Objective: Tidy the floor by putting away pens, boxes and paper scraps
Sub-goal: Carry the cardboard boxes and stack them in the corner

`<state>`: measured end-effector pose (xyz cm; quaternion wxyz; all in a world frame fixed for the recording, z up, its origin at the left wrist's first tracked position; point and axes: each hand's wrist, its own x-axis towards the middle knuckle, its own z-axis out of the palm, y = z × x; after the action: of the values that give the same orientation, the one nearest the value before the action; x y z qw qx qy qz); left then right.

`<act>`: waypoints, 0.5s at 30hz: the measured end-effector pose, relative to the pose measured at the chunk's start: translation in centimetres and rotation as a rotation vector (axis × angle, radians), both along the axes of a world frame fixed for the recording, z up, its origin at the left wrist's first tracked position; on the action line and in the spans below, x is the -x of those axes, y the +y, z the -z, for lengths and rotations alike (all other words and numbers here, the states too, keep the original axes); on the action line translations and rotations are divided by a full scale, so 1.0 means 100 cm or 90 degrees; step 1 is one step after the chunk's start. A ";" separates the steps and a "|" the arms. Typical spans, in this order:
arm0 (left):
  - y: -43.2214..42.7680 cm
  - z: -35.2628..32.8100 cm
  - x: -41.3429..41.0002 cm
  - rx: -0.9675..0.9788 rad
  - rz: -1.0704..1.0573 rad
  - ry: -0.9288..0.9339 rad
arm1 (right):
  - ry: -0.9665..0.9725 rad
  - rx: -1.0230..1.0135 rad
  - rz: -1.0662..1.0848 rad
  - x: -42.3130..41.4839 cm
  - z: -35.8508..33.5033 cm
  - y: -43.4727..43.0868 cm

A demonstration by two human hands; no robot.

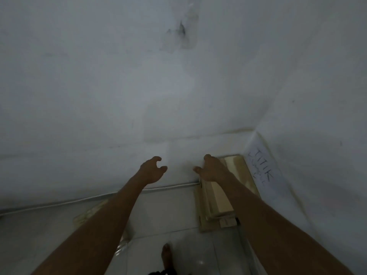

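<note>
Though the picture is dim and soft, the right hand (pixel 213 169) can be made out lying over the far end of a stack of flattened cardboard boxes (pixel 220 203) in the far right corner of the floor (pixel 174 211). The back of the hand hides its fingers, so I cannot tell whether they grip the cardboard or only rest on it. Its forearm crosses the stack lengthwise and covers part of it.

The left hand (pixel 153 169) hangs in front of the white wall (pixel 119 86), above the floor's far edge, its fingers (pixel 157 158) loosely curled and apart from the thumb, with nothing in them.

Under the left forearm a pale flat piece (pixel 89 213) lies on the floor near the far edge. The arm covers most of it, and it is too blurred to say whether it is paper or card.

A sheet of paper (pixel 262 167) with handwritten letters leans at the right wall just beside the stack. Its top line looks like "TITIK"; the lower line is unreadable.

A thin white cable (pixel 79 200) runs along the floor's far edge up to the stack. A bare foot (pixel 166 255) stands on the tiles at the near edge, and a dark thing (pixel 158 273) below it is cut off by the frame. High on the wall sits a grey smudged patch (pixel 181 30).
</note>
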<state>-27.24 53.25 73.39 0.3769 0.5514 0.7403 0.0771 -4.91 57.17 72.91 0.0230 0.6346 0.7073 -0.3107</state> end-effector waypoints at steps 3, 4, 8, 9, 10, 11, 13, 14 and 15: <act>-0.035 0.004 0.028 0.008 -0.049 0.018 | 0.001 0.015 -0.044 0.025 0.004 -0.016; -0.046 0.006 0.038 0.017 -0.066 0.021 | 0.006 0.022 -0.055 0.035 0.006 -0.022; -0.081 0.014 0.068 0.049 -0.077 0.053 | 0.004 0.048 -0.101 0.067 0.010 -0.044; -0.085 0.015 0.073 0.049 -0.073 0.057 | -0.002 0.050 -0.110 0.073 0.011 -0.048; -0.090 0.015 0.079 0.050 -0.071 0.056 | -0.010 0.054 -0.118 0.080 0.012 -0.052; -0.094 0.015 0.085 0.048 -0.068 0.053 | -0.018 0.058 -0.124 0.087 0.012 -0.056; -0.101 0.016 0.100 0.040 -0.061 0.047 | -0.030 0.064 -0.136 0.106 0.012 -0.065; -0.105 0.015 0.109 0.037 -0.058 0.044 | -0.034 0.066 -0.140 0.115 0.012 -0.069; -0.110 0.015 0.119 0.035 -0.059 0.039 | -0.036 0.068 -0.143 0.126 0.013 -0.074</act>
<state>-39.14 42.20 71.87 0.3648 0.5082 0.7781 0.0572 -17.54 49.82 71.59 0.1110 0.5579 0.7553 -0.3254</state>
